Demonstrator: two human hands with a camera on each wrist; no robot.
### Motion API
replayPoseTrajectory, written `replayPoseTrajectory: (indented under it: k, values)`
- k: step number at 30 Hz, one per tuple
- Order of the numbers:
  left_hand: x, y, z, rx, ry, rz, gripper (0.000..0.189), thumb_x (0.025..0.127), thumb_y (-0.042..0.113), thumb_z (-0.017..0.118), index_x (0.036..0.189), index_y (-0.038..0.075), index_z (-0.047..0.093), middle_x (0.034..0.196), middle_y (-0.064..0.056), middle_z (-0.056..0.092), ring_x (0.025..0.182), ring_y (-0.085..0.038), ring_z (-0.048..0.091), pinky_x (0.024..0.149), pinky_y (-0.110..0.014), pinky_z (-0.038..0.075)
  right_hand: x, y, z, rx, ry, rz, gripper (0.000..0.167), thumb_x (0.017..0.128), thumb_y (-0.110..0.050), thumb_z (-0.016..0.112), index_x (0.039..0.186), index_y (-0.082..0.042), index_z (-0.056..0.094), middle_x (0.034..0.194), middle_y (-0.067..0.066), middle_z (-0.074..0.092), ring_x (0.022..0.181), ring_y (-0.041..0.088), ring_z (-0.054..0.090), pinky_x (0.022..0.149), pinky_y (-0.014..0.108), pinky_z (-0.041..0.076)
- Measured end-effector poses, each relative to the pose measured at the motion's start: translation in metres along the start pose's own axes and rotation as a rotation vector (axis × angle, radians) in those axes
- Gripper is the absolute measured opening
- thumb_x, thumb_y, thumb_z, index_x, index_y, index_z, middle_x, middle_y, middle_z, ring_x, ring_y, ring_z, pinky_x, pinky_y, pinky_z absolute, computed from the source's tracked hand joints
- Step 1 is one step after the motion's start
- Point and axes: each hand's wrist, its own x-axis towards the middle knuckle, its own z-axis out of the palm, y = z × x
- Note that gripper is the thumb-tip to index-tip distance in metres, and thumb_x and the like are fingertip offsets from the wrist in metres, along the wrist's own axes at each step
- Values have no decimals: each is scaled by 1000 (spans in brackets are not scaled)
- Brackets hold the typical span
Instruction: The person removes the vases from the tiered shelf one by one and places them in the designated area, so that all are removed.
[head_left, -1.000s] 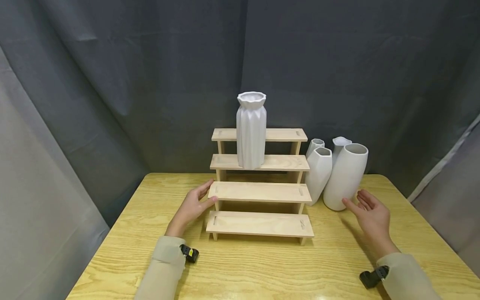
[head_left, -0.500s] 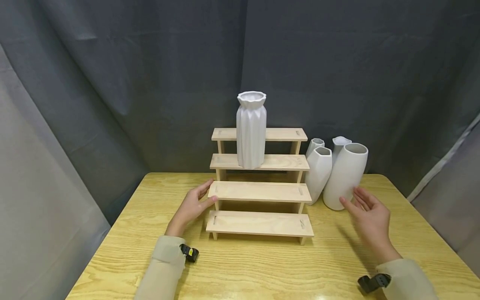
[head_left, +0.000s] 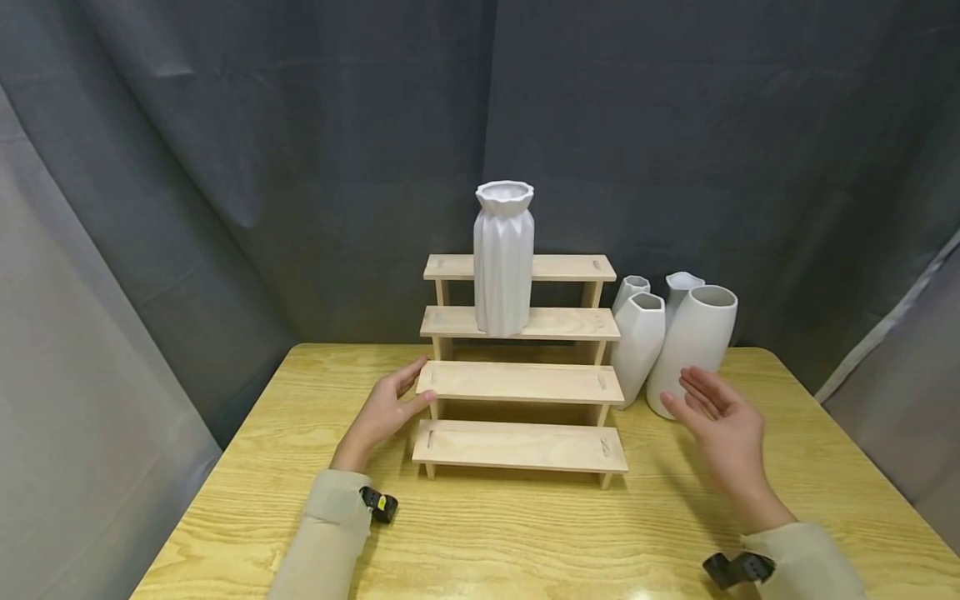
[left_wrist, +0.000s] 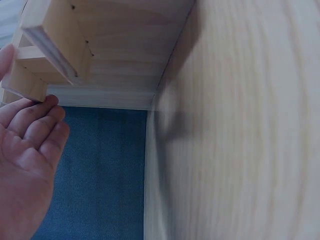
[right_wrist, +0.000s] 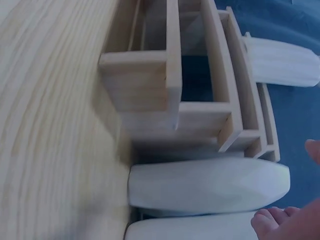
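Observation:
A light wooden step stand (head_left: 519, 382) with several tiers stands on the table. My left hand (head_left: 384, 412) holds the left end of its second tier from the bottom, thumb in front and fingers behind. In the left wrist view the fingers (left_wrist: 37, 117) bend against the wooden upright. A white pleated vase (head_left: 504, 262) stands upright on the third tier. My right hand (head_left: 723, 429) is held in front of a smooth white oval vase (head_left: 686, 354), fingers loosely bent and the palm bare. Left of that vase is a faceted white vase (head_left: 639, 346).
Two more white vases, one narrow-necked (head_left: 630, 289) and one with a wavy rim (head_left: 682, 283), stand partly hidden behind the front pair, close to the stand's right side. A dark grey curtain (head_left: 360, 167) hangs behind the wooden table (head_left: 480, 533).
My right hand has drifted a little left and up, now overlapping the oval vase's lower part in the head view. The left hand, the stand and the vases have stayed put.

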Motion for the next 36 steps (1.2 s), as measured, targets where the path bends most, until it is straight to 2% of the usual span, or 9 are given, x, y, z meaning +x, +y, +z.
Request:
replayPoseTrajectory:
  k: [8,11,18,25,27,33,36]
  values:
    - [-1,6,-1,12,-7,-6,65,98,20,65,151,-3,33,155,-23,31,141,-36,32,115,-47,28,-6,-16,16,-7,-69,-61,65,83,-1,79,139,9,49,126,1,63,113,6,60,93,15,47]
    - [-1,7,-1,16,-9,-3,65,98,19,64,151,-4,33,155,-23,31,141,-36,32,114,-47,29,-7,-20,22,-12,-100,-73,65,83,-3,79,139,8,49,128,3,62,115,8,60,94,17,46]
    - [-1,6,-1,14,-5,-2,65,98,18,65,151,-5,33,155,-20,31,141,-36,32,115,-48,28,-6,-28,36,-74,-148,-109,64,85,-9,79,140,6,50,138,20,56,121,15,58,96,19,46]
    - [0,4,-1,-3,-10,-22,66,98,20,64,151,-3,32,155,-23,29,142,-37,30,115,-49,26,-3,-38,55,-10,-185,-111,67,85,-9,79,142,6,48,140,24,52,125,23,55,98,20,45]
    - [1,1,-1,-7,-10,-26,67,98,21,65,152,-2,32,156,-22,29,142,-36,29,115,-48,26,-1,-41,61,8,-198,-120,68,85,-9,79,142,6,47,140,24,51,126,24,54,99,21,45]
    - [8,-28,4,-6,14,-17,67,98,23,65,153,2,32,157,-19,29,143,-34,29,116,-48,25,4,-51,75,93,-218,-140,65,84,-5,80,140,5,50,138,20,55,126,25,54,102,29,44]
    - [9,-32,5,6,22,-9,68,97,25,65,153,4,33,157,-16,31,143,-33,31,116,-47,27,7,-55,82,100,-226,-145,65,83,-4,80,140,6,50,137,17,57,127,27,54,103,29,43]
